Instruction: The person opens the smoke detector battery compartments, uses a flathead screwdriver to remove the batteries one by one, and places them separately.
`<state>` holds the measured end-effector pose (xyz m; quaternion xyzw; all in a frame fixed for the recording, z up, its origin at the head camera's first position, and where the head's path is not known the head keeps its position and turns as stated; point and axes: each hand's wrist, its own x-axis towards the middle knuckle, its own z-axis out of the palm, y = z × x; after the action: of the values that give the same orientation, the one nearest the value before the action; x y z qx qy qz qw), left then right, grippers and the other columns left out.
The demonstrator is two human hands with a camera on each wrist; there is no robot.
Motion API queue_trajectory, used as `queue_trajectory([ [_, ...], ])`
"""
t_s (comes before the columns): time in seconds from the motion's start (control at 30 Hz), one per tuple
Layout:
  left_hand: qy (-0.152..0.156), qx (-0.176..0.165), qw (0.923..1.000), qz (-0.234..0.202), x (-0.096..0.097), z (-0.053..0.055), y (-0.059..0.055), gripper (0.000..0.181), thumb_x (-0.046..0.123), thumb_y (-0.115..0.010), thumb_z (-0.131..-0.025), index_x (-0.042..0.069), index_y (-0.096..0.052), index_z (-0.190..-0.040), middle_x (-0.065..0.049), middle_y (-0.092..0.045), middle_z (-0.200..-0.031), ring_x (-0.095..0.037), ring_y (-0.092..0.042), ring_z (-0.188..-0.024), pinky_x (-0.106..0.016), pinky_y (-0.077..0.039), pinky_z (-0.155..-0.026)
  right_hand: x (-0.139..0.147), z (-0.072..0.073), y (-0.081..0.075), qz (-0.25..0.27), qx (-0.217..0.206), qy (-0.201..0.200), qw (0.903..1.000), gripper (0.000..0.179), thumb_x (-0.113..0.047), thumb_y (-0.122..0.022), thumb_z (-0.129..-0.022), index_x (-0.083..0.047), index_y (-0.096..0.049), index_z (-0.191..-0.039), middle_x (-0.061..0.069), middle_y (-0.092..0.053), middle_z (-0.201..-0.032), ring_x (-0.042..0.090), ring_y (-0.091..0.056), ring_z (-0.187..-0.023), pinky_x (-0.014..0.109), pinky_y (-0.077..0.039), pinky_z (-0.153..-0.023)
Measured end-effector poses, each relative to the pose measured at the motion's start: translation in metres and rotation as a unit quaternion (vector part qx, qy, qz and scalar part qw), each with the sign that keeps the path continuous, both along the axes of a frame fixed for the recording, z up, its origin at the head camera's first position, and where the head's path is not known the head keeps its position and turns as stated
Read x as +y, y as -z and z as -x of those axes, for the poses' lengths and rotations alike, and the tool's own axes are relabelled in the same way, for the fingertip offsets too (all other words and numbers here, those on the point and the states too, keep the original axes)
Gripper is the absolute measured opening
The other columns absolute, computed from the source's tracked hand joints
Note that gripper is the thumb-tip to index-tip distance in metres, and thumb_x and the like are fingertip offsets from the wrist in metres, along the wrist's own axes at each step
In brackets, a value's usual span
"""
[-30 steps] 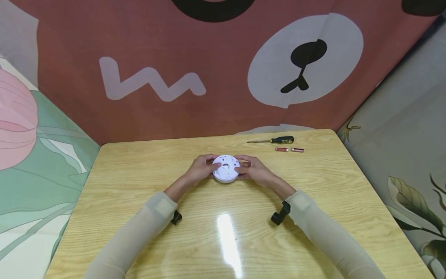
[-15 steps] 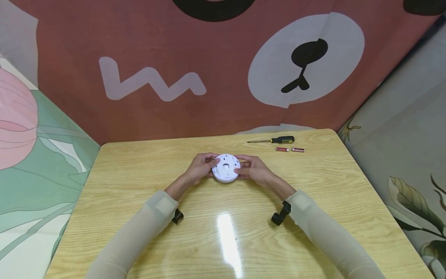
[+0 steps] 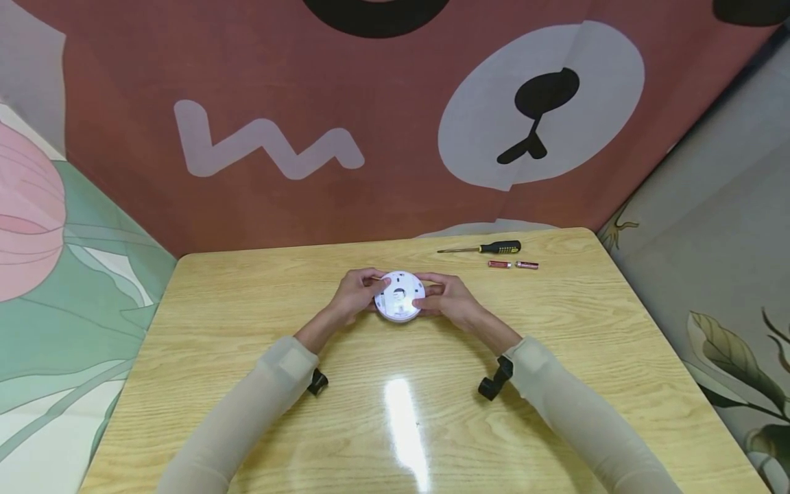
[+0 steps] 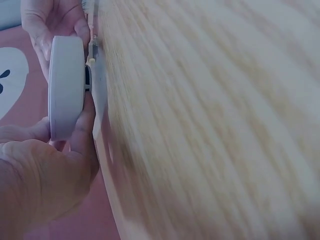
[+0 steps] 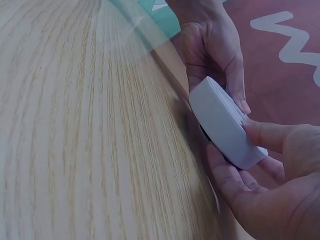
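A round white smoke detector (image 3: 395, 305) is held between both hands over the middle of the table, its back face with a central hole and small slots turned up. My left hand (image 3: 355, 295) grips its left edge, thumb on the upper face and fingers beneath. On the opposite edge, my right hand (image 3: 455, 300) pinches it the same way, thumb lying on the face. The left wrist view shows the smooth side wall of the smoke detector (image 4: 66, 90) and a dark part on its underside, close to the table. In the right wrist view, the smoke detector (image 5: 220, 120) appears tilted.
A screwdriver (image 3: 500, 248) with a black and yellow handle lies near the table's back edge. Just in front of it are two small red batteries (image 3: 499, 264). The wooden table (image 3: 278, 425) ends at a printed cloth (image 3: 395, 137) behind.
My left thumb has shifted up along the smoke detector's face, while my right thumb sits slightly lower. The detector has moved up a little in view, and a bright glare now shows on it.
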<state>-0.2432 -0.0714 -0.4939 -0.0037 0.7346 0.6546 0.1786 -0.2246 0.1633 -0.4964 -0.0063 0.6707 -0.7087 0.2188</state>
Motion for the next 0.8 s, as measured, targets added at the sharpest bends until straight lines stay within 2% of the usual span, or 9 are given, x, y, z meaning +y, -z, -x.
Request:
queue_trajectory([
  [0.2, -0.009, 0.016, 0.9998, 0.010, 0.0028, 0.0000, -0.0010, 0.025, 0.010, -0.070, -0.103, -0.001, -0.074, -0.125, -0.012, -0.070, -0.099, -0.014, -0.065, -0.073, -0.028, -0.061, -0.059, -0.0017, 0.0003, 0.0033, -0.011, 0.010, 0.012, 0.9998, 0.069, 0.014, -0.077, -0.088, 0.001, -0.054, -0.152, 0.021, -0.075, -0.110, 0.023, -0.076, -0.090, 0.041, -0.064, -0.085],
  [0.43, -0.006, 0.010, 0.9999, -0.005, 0.0033, -0.0018, 0.0000, 0.025, 0.007, -0.068, -0.104, -0.003, -0.072, -0.126, -0.010, -0.067, -0.094, -0.014, -0.064, -0.070, -0.028, -0.062, -0.060, -0.0017, 0.0008, 0.0062, -0.017, 0.012, 0.013, 0.9997, 0.069, 0.014, -0.077, -0.088, 0.001, -0.054, -0.152, 0.016, -0.073, -0.104, 0.021, -0.074, -0.087, 0.041, -0.064, -0.085],
  [0.63, 0.005, 0.005, 0.9994, -0.033, 0.0030, 0.0002, 0.0009, 0.028, 0.007, -0.067, -0.104, -0.005, -0.068, -0.130, -0.006, -0.065, -0.092, -0.012, -0.063, -0.069, -0.025, -0.059, -0.058, 0.0016, 0.0021, 0.0018, -0.042, 0.021, 0.004, 0.9989, 0.069, 0.009, -0.077, -0.090, -0.004, -0.054, -0.154, 0.020, -0.070, -0.112, 0.024, -0.073, -0.093, 0.042, -0.063, -0.088],
  [0.8, 0.014, 0.004, 0.9993, -0.033, 0.0016, 0.0015, -0.0013, 0.034, 0.006, -0.070, -0.102, -0.002, -0.067, -0.135, -0.009, -0.066, -0.101, -0.013, -0.064, -0.076, -0.026, -0.060, -0.062, 0.0047, 0.0041, 0.0014, -0.056, 0.043, 0.001, 0.9975, 0.069, 0.008, -0.077, -0.091, -0.006, -0.055, -0.154, 0.024, -0.070, -0.121, 0.023, -0.072, -0.100, 0.035, -0.063, -0.086],
])
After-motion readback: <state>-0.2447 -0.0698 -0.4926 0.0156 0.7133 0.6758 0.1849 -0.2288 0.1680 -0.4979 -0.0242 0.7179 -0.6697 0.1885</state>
